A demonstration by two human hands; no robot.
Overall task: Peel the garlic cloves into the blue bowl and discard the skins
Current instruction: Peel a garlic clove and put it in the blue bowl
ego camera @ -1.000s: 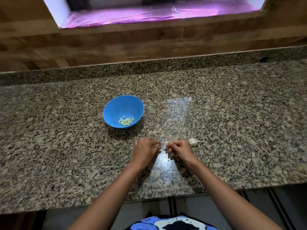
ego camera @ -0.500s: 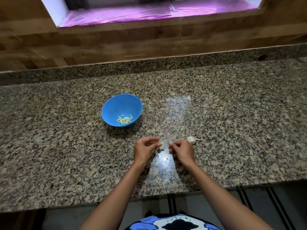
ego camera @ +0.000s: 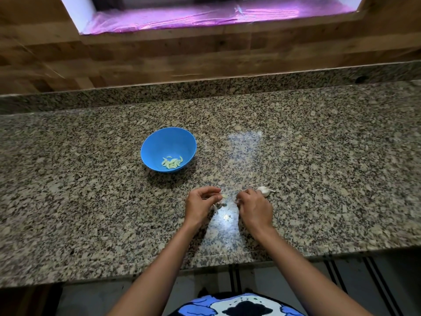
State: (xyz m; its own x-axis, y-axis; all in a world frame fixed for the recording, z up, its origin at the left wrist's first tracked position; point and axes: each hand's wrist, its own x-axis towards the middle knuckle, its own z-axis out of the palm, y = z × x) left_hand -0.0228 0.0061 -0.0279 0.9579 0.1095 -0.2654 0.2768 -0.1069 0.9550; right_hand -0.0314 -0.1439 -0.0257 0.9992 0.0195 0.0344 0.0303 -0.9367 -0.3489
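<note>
Speckled granite tabletop [ego camera: 319, 156] hides pale scraps, so any dropped skin could go unnoticed. Your left hand [ego camera: 200, 206] pinches a garlic clove [ego camera: 224, 196] near the blue bowl [ego camera: 159, 142] but not over it, and a loose pinch may let it slip. Your right hand [ego camera: 254, 207] is curled; what it holds cannot be told.

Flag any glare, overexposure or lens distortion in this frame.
Head view: sharp glare spot on the granite counter between left hand and right hand; magenta window strip blown out; wide-angle bowing at the counter's front edge; blue bowl shadow soft, falling nearward.
</note>
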